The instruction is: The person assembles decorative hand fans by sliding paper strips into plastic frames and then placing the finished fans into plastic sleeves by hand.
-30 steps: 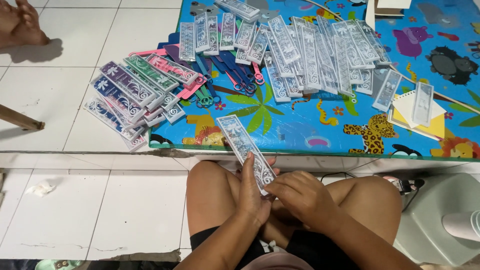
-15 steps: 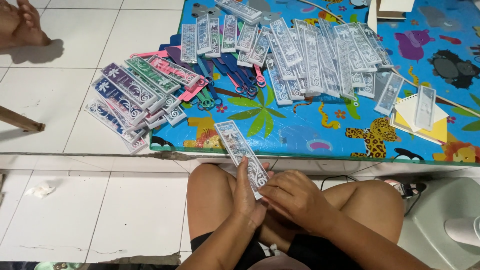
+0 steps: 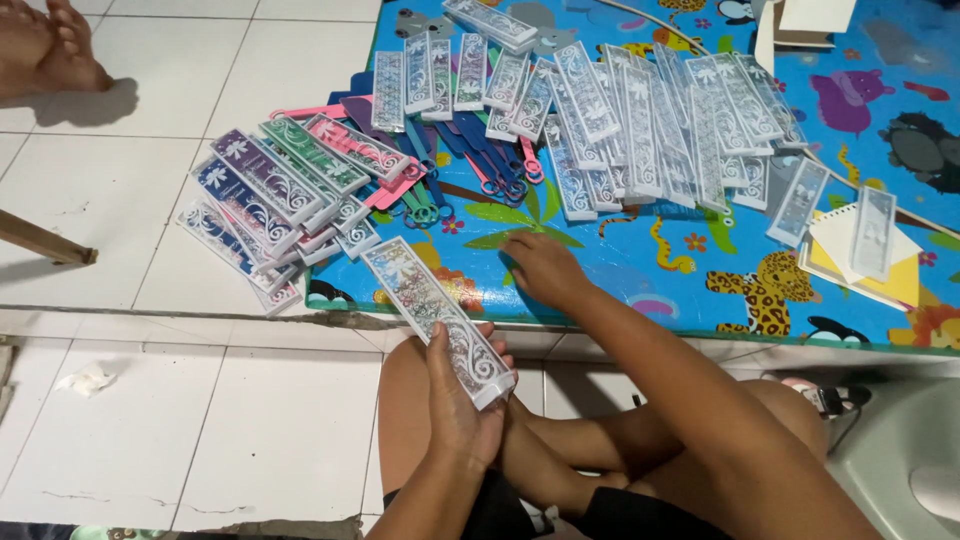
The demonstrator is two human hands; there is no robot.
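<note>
Upper left corner: bare foot (image 3: 45, 45) of another person on white tile floor (image 3: 150, 200). Left of centre: fanned pile of coloured patterned packs (image 3: 275, 195) spilling off edge of animal-print play mat (image 3: 640, 270). Lower centre: left hand (image 3: 460, 400) closed around near end of long flat pack (image 3: 435, 315), clear front with white swirl pattern, far end angled toward upper left, above the lap. Looks light and fairly stiff, glossy film likely slippery; best held by long edges near mid-length, end grip leaves it levering. Centre: right hand (image 3: 540, 270) flat on mat, fingers loosely curled, holding nothing as far as visible. Upper centre to right: rows of similar clear packs (image 3: 640, 130) over blue and pink plastic handles (image 3: 470, 165), exact item inside unclear. Far right: yellow and white paper sheets (image 3: 870, 270)
</note>
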